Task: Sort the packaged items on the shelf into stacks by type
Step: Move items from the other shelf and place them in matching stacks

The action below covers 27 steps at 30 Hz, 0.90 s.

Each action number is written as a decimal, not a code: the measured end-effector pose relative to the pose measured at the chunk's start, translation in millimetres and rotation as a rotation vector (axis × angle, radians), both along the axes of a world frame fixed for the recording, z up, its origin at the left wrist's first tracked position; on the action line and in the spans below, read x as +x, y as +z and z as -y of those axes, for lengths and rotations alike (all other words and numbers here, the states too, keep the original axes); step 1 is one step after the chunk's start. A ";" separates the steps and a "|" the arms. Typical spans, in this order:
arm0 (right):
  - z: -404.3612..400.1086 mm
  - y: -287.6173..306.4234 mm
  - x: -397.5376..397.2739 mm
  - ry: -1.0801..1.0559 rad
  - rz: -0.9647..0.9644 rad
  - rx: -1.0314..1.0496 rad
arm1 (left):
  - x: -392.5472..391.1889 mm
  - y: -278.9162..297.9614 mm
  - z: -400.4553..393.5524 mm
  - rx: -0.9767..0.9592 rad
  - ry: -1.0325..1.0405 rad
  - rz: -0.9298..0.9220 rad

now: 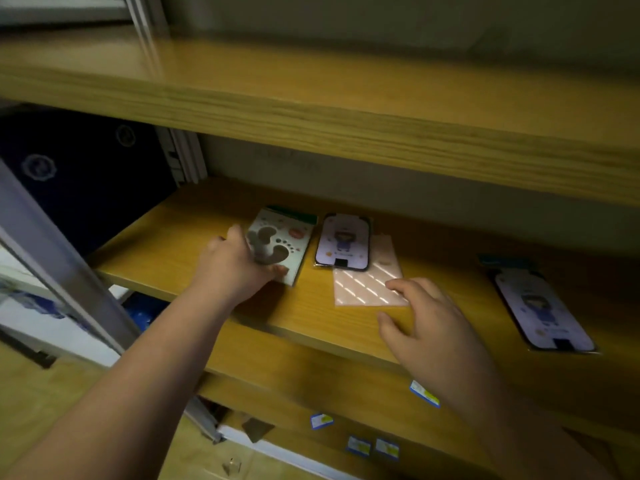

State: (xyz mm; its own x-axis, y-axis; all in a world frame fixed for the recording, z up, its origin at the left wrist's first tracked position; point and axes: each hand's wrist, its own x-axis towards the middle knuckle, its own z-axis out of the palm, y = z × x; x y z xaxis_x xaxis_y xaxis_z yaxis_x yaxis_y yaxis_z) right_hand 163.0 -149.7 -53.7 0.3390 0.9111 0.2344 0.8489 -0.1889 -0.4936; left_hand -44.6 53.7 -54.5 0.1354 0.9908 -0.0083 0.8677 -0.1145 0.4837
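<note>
On the middle wooden shelf board (194,237), my left hand (235,261) grips the near left corner of a pale green flat packet printed with two dark footprints (284,247), fingers curled along its left edge and thumb at its near edge; the packet lies flat on the wood. Just to its right lies a lilac card packet with a cartoon figure and black rounded border (344,242), its near end overlapping a pink translucent sachet with pale diagonal stripes (367,282). My right hand (433,327) is spread open, holding nothing, its fingertips at the sachet's near right corner; whether they touch it I cannot tell. Well apart, at the far right, lies a second lilac cartoon packet (543,310), angled on the board.
</note>
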 end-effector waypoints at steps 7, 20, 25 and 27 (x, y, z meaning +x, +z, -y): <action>-44.9 17.5 2.5 -0.187 -0.076 -0.143 | -30.9 6.4 2.9 -0.196 0.061 0.744; -135.1 9.5 -16.2 -0.314 0.227 -0.449 | -47.1 17.9 45.9 -0.375 0.089 1.209; -139.0 14.7 0.0 -0.307 0.039 -0.506 | -49.1 25.6 44.4 -0.359 0.064 1.240; -139.9 20.5 6.6 -0.309 -0.122 -0.551 | -47.3 27.2 44.6 -0.371 0.050 1.249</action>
State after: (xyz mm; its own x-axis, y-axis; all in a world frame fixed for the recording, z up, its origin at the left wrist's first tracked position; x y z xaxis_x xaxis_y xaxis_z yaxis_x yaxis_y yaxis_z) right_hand 169.6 -9.9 -33.2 0.5995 0.7434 -0.2966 0.6590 -0.6688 -0.3442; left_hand -91.9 9.2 -27.4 0.2135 0.9608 -0.1770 -0.1893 0.2184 0.9573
